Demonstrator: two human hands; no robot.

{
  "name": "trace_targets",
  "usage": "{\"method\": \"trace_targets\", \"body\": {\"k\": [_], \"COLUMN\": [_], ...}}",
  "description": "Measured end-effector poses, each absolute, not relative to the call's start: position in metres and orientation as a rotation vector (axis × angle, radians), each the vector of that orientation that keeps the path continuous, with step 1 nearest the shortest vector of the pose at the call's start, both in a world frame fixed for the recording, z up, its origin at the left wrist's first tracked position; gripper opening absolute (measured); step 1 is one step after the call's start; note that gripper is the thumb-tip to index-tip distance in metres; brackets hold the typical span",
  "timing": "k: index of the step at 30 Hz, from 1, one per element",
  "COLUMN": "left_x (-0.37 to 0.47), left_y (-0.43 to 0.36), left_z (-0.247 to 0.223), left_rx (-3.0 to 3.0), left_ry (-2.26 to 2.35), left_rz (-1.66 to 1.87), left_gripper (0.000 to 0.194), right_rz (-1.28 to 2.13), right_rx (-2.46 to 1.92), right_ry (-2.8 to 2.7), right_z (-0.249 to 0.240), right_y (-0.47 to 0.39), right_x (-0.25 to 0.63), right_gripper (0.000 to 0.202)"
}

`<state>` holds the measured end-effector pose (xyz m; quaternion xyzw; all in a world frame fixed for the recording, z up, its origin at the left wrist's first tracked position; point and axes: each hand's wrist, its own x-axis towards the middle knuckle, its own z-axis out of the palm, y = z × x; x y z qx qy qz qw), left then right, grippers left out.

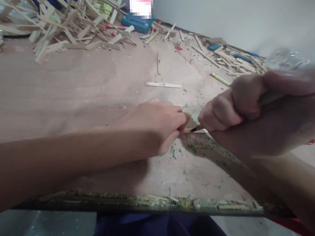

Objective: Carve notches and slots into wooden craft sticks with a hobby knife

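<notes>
My left hand (pixel 160 126) lies low on the table, fingers curled down and pinching a flat wooden craft stick (pixel 202 131) against the surface. Most of the stick is hidden under my hands. Closed in a fist, my right hand (pixel 231 105) grips a narrow blade tool (pixel 194 129), whose dark tip touches the stick just right of my left fingertips. The fist hides the tool's handle, so its exact kind cannot be made out. Beyond my left hand lie another craft stick (pixel 164 85) with a slit in it and a thin dark-edged strip (pixel 158 63).
A tangled heap of craft sticks (pixel 66 28) covers the table's back left, beside a blue box (pixel 137 24). More wood pieces (pixel 235 62) and a yellow pencil (pixel 220 80) lie at the back right, near clear plastic (pixel 286 58). Green shavings (pixel 191 147) dot the wooden table (pixel 110 181).
</notes>
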<state>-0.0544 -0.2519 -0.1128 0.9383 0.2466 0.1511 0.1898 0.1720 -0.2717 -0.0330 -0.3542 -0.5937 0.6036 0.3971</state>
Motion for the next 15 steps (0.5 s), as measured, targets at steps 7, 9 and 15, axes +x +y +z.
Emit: {"method": "trace_targets", "body": {"k": [7,9,15], "left_x": [-0.054,-0.054,-0.053], "left_y": [-0.252,-0.252,-0.253], "left_z": [-0.112,-0.113,-0.112], "left_rx": [2.625,2.624,2.636], "left_ry": [0.718,0.721,0.719], "left_rz": [0.384,0.395,0.392], "left_gripper": [0.016,0.015,0.016], "right_rz": [1.491,1.555,1.469], "right_rx": [-0.890,-0.847,-1.082], "right_ry": [-1.599,-1.607,-1.373], "right_z": [-0.038,-0.038,-0.042], "right_y": [-0.280,-0.277,-0.268], "right_x": [0.181,0.183,0.188], "right_gripper": [0.073,0.072,0.054]}}
